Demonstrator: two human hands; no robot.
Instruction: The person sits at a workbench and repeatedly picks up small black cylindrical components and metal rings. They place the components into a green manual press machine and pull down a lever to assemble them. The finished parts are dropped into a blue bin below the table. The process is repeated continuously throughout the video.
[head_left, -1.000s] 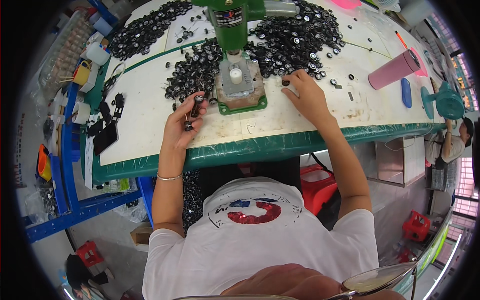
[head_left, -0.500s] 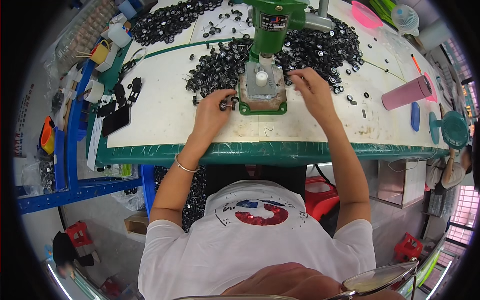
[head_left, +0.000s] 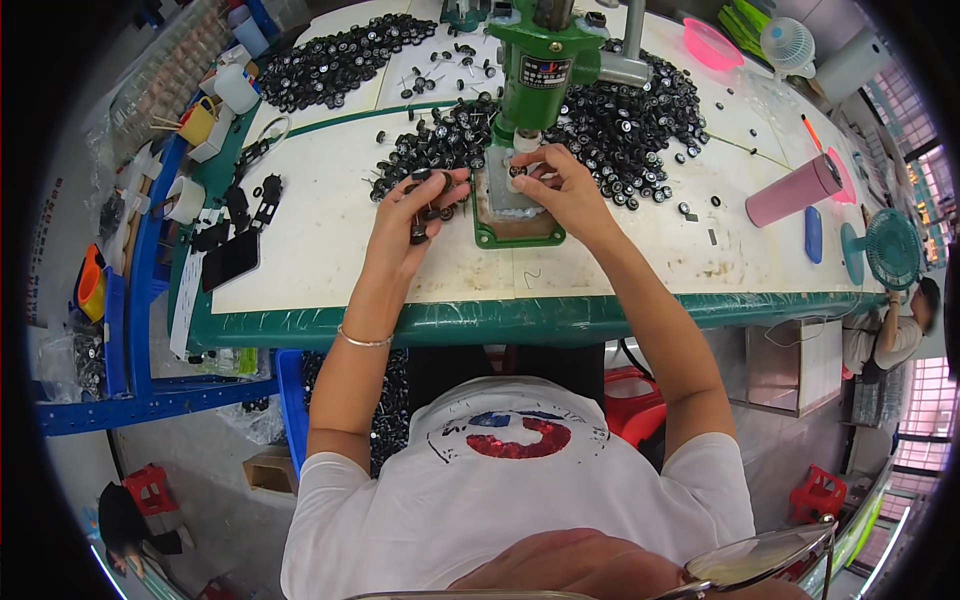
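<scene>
My left hand [head_left: 395,232] is closed around several small black toy wheels [head_left: 418,234], some joined to thin axles, just left of the green bench press [head_left: 535,85]. Over the press's metal plate [head_left: 512,205], my right hand [head_left: 575,203] pinches a small black wheel [head_left: 517,171] between thumb and fingers. Whether that wheel touches the plate's fixture, I cannot tell. Behind my left hand lies a heap of wheels with axles [head_left: 450,138]. Another heap of loose wheels [head_left: 640,115] spreads to the right of the press.
A farther wheel pile [head_left: 345,62] lies at the back left. Phone [head_left: 231,261] and black plastic parts [head_left: 268,190] sit on the left. Pink tumbler [head_left: 793,190], blue case [head_left: 813,235], pink bowl [head_left: 712,45] and green fan [head_left: 892,250] stand right. Another person [head_left: 895,335] is at far right.
My right hand has moved left from beside the press to over its plate, now pinching a wheel. My left hand has lifted and turned, showing several wheels in its grasp.
</scene>
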